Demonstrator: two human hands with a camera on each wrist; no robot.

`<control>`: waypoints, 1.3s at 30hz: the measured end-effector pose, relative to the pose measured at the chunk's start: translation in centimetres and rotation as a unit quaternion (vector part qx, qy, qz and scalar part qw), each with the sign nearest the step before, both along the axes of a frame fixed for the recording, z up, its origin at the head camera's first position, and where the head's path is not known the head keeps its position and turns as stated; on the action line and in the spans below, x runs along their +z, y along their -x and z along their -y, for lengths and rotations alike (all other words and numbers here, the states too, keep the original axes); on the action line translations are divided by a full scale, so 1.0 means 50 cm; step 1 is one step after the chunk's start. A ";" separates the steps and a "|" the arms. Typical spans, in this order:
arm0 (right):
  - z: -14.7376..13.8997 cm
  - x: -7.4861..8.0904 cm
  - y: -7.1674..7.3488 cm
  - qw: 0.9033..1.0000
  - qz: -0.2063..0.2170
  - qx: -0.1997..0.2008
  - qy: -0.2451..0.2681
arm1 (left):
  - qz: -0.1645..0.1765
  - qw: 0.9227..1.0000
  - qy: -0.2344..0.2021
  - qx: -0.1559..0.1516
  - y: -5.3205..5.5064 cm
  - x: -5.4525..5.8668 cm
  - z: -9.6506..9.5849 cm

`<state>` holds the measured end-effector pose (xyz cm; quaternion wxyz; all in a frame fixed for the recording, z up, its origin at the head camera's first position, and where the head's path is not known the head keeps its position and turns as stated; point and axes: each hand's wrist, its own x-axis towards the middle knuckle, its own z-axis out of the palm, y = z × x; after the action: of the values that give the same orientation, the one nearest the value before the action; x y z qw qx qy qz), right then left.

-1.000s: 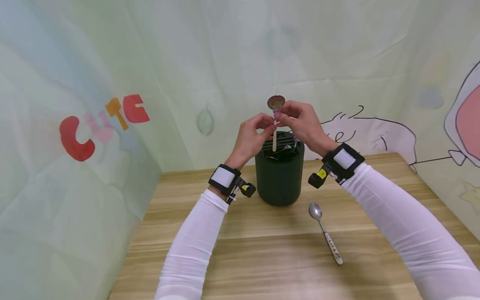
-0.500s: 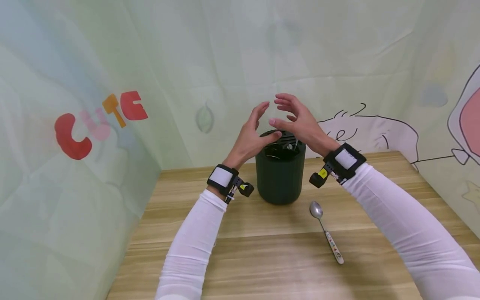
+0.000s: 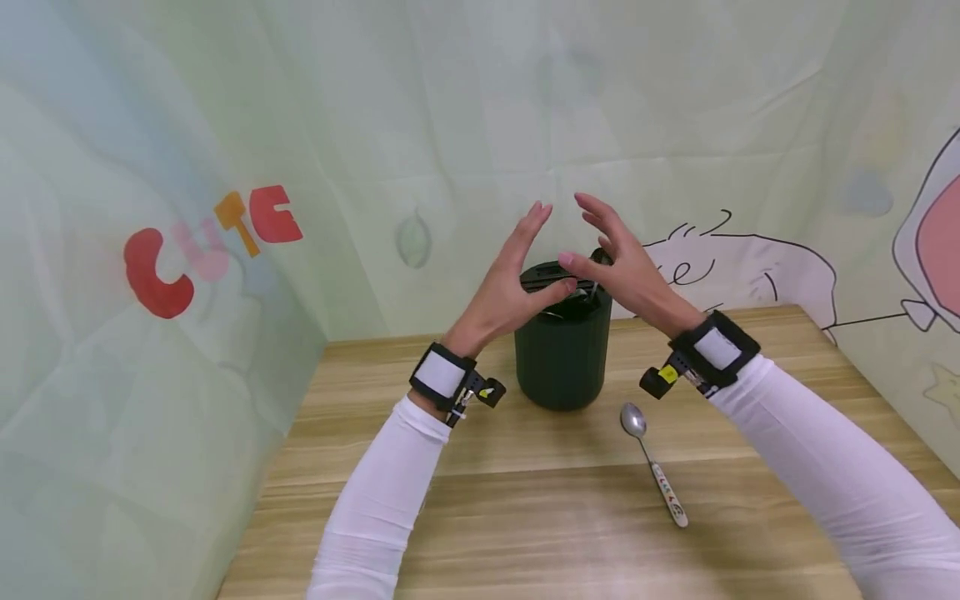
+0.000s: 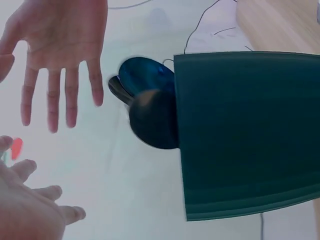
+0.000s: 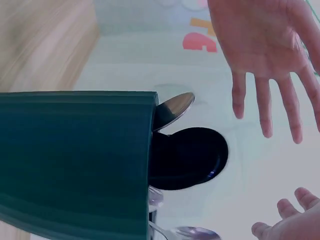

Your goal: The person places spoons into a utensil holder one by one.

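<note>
My left hand (image 3: 510, 287) is over the left of a dark green utensil holder (image 3: 562, 367), fingers spread and holding nothing. Opposite it, my right hand (image 3: 633, 275) hovers above the holder's right rim, its fingers also extended and bare. Both palms face each other across the holder's mouth. Several utensils stand in the holder, including a metal spoon (image 5: 175, 109) and dark rounded heads (image 4: 154, 120) poking past the rim; their handles are hidden inside. A metal spoon (image 3: 652, 467) with a white patterned handle lies on the table, in front and to the right of the holder.
The wooden table (image 3: 525, 517) runs back to a pale printed cloth (image 3: 465, 125) hanging behind and along the sides. A strapped camera sits on each wrist, near the holder's sides.
A second ago both hands pinched a spoon above the holder. It has left their fingers, which have spread. The right hand has since drifted right; the lying spoon has stayed put.
</note>
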<state>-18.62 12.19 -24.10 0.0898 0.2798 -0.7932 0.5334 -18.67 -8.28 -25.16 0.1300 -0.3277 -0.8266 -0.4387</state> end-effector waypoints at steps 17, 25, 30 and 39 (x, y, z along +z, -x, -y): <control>-0.091 -0.047 -0.175 0.999 -0.014 -0.028 0.029 | -0.201 0.977 0.063 -0.034 -0.135 -0.038 -0.043; -0.131 -0.136 -0.228 0.990 -0.011 -0.119 -0.079 | -0.209 0.962 0.164 -0.057 -0.160 -0.106 -0.091; -0.150 -0.197 -0.254 0.978 0.005 -0.157 -0.134 | -0.155 0.952 0.254 -0.070 -0.157 -0.160 -0.125; -0.183 -0.294 -0.272 0.954 0.048 -0.199 -0.217 | -0.087 0.918 0.384 -0.058 -0.142 -0.271 -0.209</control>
<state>-5.01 21.33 -38.82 0.0931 0.1032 -0.9329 0.3323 -11.58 2.19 -38.69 0.0402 -0.4363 -0.8966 -0.0643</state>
